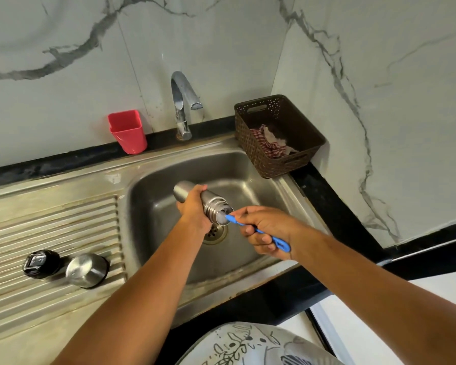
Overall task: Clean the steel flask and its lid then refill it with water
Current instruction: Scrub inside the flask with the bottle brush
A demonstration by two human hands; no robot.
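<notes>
Nearest the camera, at the lower edge, a white garment (248, 343) printed with dark line drawings is seen. Two bare forearms are stretched forward from either side of it, over the front rim of a steel sink (153, 214).

Off to the left, on the ribbed drainboard (50, 227), a steel lid (87, 270) is laid, and a black stopper (41, 263) is set just beside it, further left. Neither is touched by a hand.

Over the basin, a blue brush (279, 241) is gripped by the right hand (266, 230). The fingers are curled round the handle, whose end sticks out past the heel of the hand. The head of the brush is pushed into the mouth of the steel flask (216, 206), where white foam is seen.

The flask is held tilted above the drain (215, 233), mouth toward the person and base pointing away to the left. It is wrapped round the middle by the left hand (195, 206), fingers and thumb closed on the body.

Further back, at the right corner, a brown woven basket (250, 154) is placed partly on the sink rim, with a red-and-white striped cloth (270, 142) lying inside. Behind the basin, a chrome tap (183, 101) is mounted, with no water seen at its spout. A red cup (128, 131) is stood to its left on the black ledge. Beyond these, white marble wall (63, 48) with grey veins is seen.
</notes>
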